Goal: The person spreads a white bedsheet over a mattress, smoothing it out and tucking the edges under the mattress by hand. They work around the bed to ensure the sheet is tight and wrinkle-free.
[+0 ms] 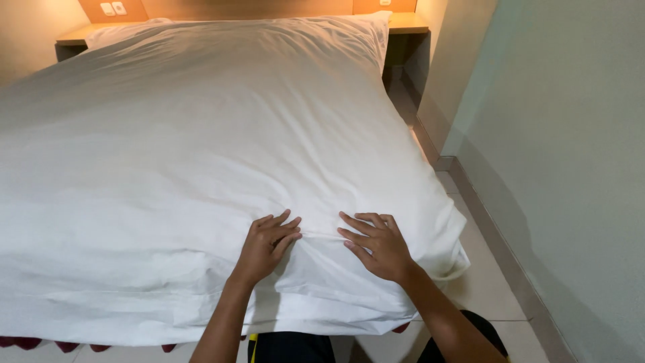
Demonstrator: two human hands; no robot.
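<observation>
A big white duvet (201,148) covers the whole bed in front of you, hanging over the near edge. At the far end sits a wooden headboard shelf (406,25). Your left hand (265,245) lies flat on the duvet, fingers spread, holding nothing. Your right hand (377,245) rests just beside it, also flat; it may be pressing a small fold, but that's hard to see.
</observation>
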